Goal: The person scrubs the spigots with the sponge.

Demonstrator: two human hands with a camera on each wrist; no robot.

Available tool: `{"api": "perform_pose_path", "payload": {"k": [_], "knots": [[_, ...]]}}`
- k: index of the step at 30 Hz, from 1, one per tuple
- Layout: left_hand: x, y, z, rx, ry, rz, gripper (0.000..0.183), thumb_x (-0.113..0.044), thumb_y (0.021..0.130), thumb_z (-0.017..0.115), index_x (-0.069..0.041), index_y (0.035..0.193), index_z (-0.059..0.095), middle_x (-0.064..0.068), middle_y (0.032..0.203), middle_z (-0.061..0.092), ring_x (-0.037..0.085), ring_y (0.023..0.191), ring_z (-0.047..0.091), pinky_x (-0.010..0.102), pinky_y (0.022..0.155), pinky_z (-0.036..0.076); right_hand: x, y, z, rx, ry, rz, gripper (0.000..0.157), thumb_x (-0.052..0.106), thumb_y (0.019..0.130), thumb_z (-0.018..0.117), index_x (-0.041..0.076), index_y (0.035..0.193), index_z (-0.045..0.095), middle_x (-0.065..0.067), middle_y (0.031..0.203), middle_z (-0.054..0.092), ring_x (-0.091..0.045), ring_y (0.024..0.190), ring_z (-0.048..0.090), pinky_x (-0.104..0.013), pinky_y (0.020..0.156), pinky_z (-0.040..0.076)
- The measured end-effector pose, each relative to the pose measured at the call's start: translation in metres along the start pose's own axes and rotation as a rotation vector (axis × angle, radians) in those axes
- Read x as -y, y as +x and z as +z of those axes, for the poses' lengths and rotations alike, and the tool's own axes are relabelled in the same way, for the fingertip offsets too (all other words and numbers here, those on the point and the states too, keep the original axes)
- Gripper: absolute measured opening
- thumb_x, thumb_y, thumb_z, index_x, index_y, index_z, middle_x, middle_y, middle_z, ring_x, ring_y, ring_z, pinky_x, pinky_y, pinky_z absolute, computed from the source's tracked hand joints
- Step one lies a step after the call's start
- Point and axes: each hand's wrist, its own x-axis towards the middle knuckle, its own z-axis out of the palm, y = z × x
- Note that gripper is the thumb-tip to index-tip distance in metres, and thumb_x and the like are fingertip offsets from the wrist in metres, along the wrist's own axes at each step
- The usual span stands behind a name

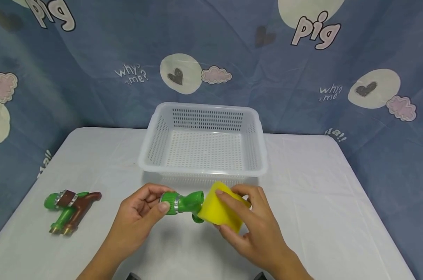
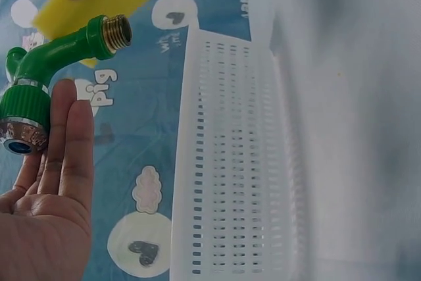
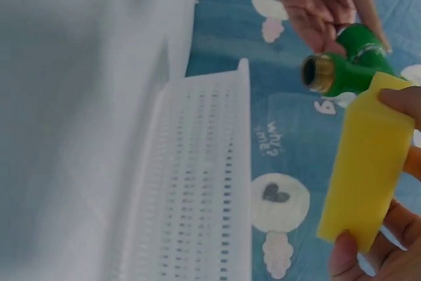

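Note:
Between thumb and fingers, my left hand (image 1: pixel 141 212) grips a green tap (image 1: pixel 188 201) by its ribbed collar, above the table in front of the basket. The left wrist view shows the tap's brass threaded end (image 2: pixel 117 32). My right hand (image 1: pixel 255 221) holds a yellow sponge (image 1: pixel 222 208), fingers over its top side and thumb beneath. One edge of the sponge (image 3: pixel 368 162) meets the tap's body and covers part of it in the head view. The right wrist view has the sponge in front of the green tap (image 3: pixel 355 67).
A white perforated plastic basket (image 1: pixel 203 171) stands at the back middle of the white-covered table (image 1: pixel 320 202). On the left lie more taps, green and brown (image 1: pixel 75 212), piled across each other. A blue patterned cloth (image 1: pixel 232 46) hangs behind and around the table.

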Motion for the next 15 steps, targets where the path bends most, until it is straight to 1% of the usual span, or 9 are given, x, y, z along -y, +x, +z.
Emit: {"api": "perform_pose_path", "payload": {"k": [4, 6, 8, 12, 15], "knots": [[-0.0006, 0.0, -0.0002, 0.001, -0.004, -0.006, 0.021, 0.011, 0.102, 0.058, 0.007, 0.121, 0.062, 0.016, 0.113, 0.071, 0.018, 0.096, 0.072, 0.027, 0.083, 0.061, -0.0031, 0.0002, 0.0016, 0.037, -0.04, 0.03, 0.052, 0.025, 0.092, 0.078, 0.016, 0.141, 0.065, -0.011, 0.127, 0.058, -0.029, 0.114, 0.053, -0.039, 0.084, 0.057], [-0.0006, 0.0001, -0.0003, -0.001, -0.003, -0.005, 0.021, 0.011, 0.102, 0.058, 0.007, 0.122, 0.062, 0.016, 0.112, 0.071, 0.017, 0.096, 0.072, 0.027, 0.083, 0.061, -0.0044, -0.0001, 0.0011, 0.044, -0.051, 0.046, 0.055, 0.024, 0.089, 0.079, 0.017, 0.142, 0.065, -0.011, 0.128, 0.058, -0.029, 0.115, 0.053, -0.04, 0.083, 0.057], [-0.0007, 0.0002, -0.0003, -0.003, 0.001, -0.005, 0.021, 0.01, 0.102, 0.058, 0.007, 0.121, 0.062, 0.018, 0.111, 0.071, 0.016, 0.095, 0.072, 0.027, 0.082, 0.061, -0.0045, -0.0001, 0.0, 0.028, -0.037, 0.047, 0.052, 0.028, 0.092, 0.078, 0.017, 0.141, 0.065, -0.011, 0.129, 0.058, -0.029, 0.115, 0.052, -0.038, 0.084, 0.056], [-0.0007, 0.0003, 0.0002, -0.004, 0.003, -0.009, 0.02, 0.01, 0.102, 0.058, 0.006, 0.121, 0.062, 0.018, 0.111, 0.071, 0.016, 0.095, 0.072, 0.028, 0.082, 0.061, -0.0014, 0.0011, -0.001, -0.041, 0.027, -0.015, 0.046, 0.037, 0.1, 0.07, 0.014, 0.139, 0.066, -0.012, 0.128, 0.058, -0.029, 0.114, 0.052, -0.034, 0.085, 0.049], [-0.0006, -0.0001, 0.0005, -0.004, 0.009, -0.011, 0.02, 0.01, 0.102, 0.058, 0.006, 0.121, 0.062, 0.016, 0.111, 0.071, 0.017, 0.095, 0.072, 0.028, 0.083, 0.061, 0.0021, 0.0016, 0.0001, -0.044, 0.06, -0.054, 0.045, 0.036, 0.101, 0.068, 0.012, 0.14, 0.066, -0.012, 0.128, 0.057, -0.029, 0.114, 0.052, -0.034, 0.086, 0.047]]}}
